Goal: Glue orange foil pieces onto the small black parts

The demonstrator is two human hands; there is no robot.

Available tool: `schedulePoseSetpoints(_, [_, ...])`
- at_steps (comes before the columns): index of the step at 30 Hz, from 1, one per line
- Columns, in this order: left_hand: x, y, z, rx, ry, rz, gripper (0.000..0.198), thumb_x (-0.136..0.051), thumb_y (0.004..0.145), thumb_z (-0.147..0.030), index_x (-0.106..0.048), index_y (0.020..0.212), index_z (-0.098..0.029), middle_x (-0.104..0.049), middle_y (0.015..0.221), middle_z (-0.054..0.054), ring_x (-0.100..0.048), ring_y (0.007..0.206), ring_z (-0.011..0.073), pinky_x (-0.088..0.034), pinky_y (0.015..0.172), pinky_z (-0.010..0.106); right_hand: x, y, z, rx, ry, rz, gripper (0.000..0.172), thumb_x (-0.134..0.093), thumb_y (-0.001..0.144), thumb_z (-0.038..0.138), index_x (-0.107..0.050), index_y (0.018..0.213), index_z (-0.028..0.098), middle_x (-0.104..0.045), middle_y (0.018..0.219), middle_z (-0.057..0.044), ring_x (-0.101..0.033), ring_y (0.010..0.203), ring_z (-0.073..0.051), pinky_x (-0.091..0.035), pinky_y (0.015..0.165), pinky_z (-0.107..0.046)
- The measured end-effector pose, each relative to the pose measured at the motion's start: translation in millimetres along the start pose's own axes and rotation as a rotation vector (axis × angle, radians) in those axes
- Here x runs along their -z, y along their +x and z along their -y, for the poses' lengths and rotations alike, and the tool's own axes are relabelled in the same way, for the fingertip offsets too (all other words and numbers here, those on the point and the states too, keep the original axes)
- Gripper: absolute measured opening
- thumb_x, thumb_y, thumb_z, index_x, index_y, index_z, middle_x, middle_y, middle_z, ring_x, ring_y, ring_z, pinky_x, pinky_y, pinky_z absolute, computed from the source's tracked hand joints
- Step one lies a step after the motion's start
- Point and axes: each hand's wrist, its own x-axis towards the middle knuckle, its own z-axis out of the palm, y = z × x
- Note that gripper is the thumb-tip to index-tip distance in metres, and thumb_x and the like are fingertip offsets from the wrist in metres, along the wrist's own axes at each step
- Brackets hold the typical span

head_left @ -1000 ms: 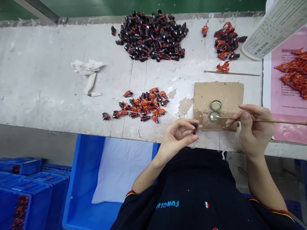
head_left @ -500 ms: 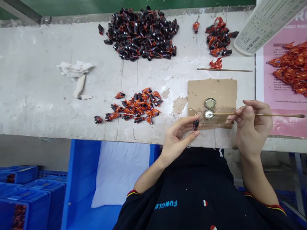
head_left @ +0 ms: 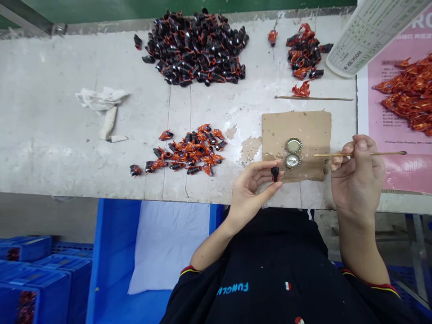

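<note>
My left hand [head_left: 251,189] pinches a small black part [head_left: 275,173] between thumb and fingers, just left of a brown cardboard square [head_left: 305,126]. Two bottle caps [head_left: 293,153] lie on that cardboard, one behind the other. My right hand [head_left: 357,177] is closed on a thin wooden stick [head_left: 381,153], held level, its left tip a little to the right of the caps and clear of them.
A small heap of orange-and-black parts [head_left: 189,150] lies left of my left hand. A big black heap [head_left: 195,47] and a smaller one [head_left: 303,51] lie at the back. A second stick [head_left: 313,98], crumpled cloth [head_left: 101,101], pink sheet with orange pieces [head_left: 410,92], blue bins [head_left: 114,270] below.
My right hand drew the stick back to the right, so its tip left the nearer bottle cap. My left hand kept the black part and shifted slightly.
</note>
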Motion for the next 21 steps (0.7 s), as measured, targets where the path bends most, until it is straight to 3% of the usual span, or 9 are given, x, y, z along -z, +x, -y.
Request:
schedulePoseSetpoints(5, [-2.2, 3, 2, -0.018, 0.019, 0.012, 0.033, -0.079, 0.081, -0.016, -0.068, 0.112, -0.023, -0.074, 0.116, 0.004, -0.075, 0.097, 0.0133, -0.062, 0.091, 0.022, 0, 2, 0, -0.014, 0.023, -0.045, 0.013, -0.057, 0.097, 0.029, -0.069, 0.091, 0.029, -0.05, 0.072, 0.002, -0.049, 0.052, -0.009, -0.046, 0.044, -0.021])
schedulePoseSetpoints(9, [-3.3, 4, 2, -0.029, 0.044, 0.033, 0.032, -0.078, 0.082, -0.016, -0.07, 0.112, -0.023, -0.074, 0.114, 0.004, -0.074, 0.098, 0.0137, -0.062, 0.093, 0.023, -2, 0, -1, 0.028, 0.007, -0.006, 0.016, -0.053, 0.099, 0.028, -0.069, 0.094, 0.031, -0.049, 0.071, 0.002, -0.049, 0.051, -0.009, -0.046, 0.043, -0.022])
schedulePoseSetpoints(13, [-1.1, 3, 2, -0.036, 0.091, 0.005, 0.03, -0.079, 0.082, -0.019, -0.07, 0.111, -0.022, -0.074, 0.116, 0.006, -0.075, 0.098, 0.0156, -0.063, 0.093, 0.026, -3, -5, -1, 0.011, -0.077, -0.075, 0.009, -0.058, 0.097, 0.028, -0.067, 0.096, 0.03, -0.054, 0.071, 0.003, -0.054, 0.051, -0.009, -0.048, 0.044, -0.023])
schedulePoseSetpoints(21, [2.8, 5, -1, -0.056, 0.045, -0.01, 0.031, -0.077, 0.083, -0.012, -0.07, 0.11, -0.025, -0.075, 0.114, 0.002, -0.074, 0.098, 0.0111, -0.061, 0.091, 0.018, -2, -12, 2, -0.059, -0.16, -0.092, 0.005, -0.063, 0.094, 0.027, -0.065, 0.096, 0.024, -0.061, 0.073, 0.004, -0.06, 0.055, -0.009, -0.054, 0.051, -0.024])
